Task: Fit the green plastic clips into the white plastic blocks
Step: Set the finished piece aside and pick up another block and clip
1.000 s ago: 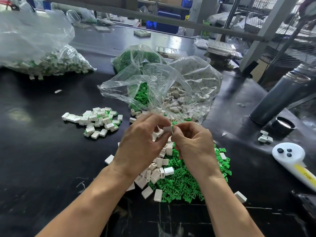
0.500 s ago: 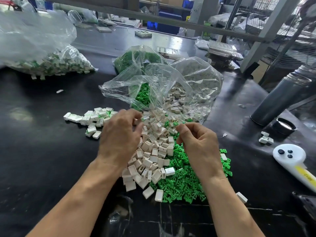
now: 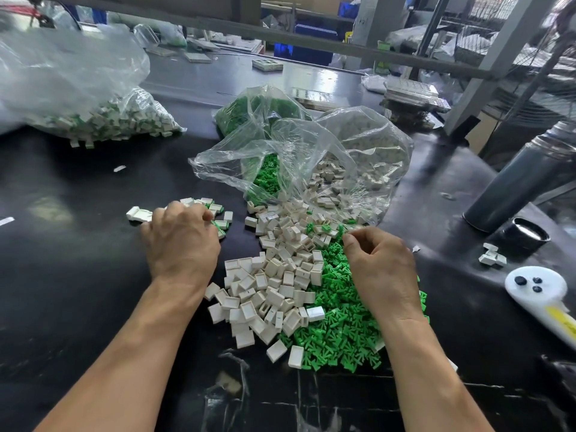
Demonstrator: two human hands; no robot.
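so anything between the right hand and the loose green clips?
Nothing visible. The right hand hovers directly over the heap of green clips, fingers curled at its far edge. The white blocks lie to its left and the clear bags beyond, neither across its path.

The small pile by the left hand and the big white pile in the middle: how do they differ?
The small pile is white blocks with green showing in them, few and spread flat; the left hand rests on it. The big pile is plain white blocks, open slots showing, many and heaped, spilling from a clear bag. Both lie on the black table.
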